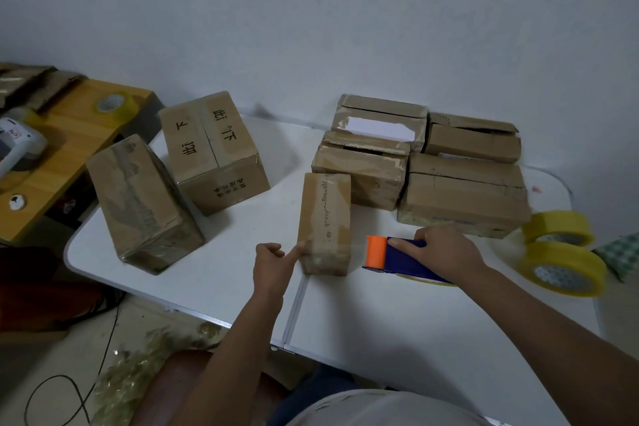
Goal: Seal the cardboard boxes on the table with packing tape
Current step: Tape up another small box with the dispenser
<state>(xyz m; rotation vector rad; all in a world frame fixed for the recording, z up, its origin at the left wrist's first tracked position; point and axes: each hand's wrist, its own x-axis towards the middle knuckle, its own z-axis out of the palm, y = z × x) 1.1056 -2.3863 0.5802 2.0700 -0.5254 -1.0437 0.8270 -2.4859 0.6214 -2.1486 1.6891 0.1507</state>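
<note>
A small taped cardboard box (pixel 325 221) lies lengthwise in the middle of the white table (pixel 380 315). My left hand (pixel 273 261) touches its near left corner with the index finger stretched out and the other fingers curled. To the right of the box, my right hand (pixel 446 249) grips a blue tape dispenser (pixel 401 258) with an orange roller, which rests on the table. Several open-flapped boxes (pixel 463 194) stand at the back right. Two larger taped boxes (pixel 214 149) stand at the left.
Two yellow tape rolls (pixel 562 268) lie at the table's right edge. A wooden side table (pixel 69 145) at the left carries another tape roll (pixel 116 105) and a white device. Plastic scraps and a black cable lie on the floor below left.
</note>
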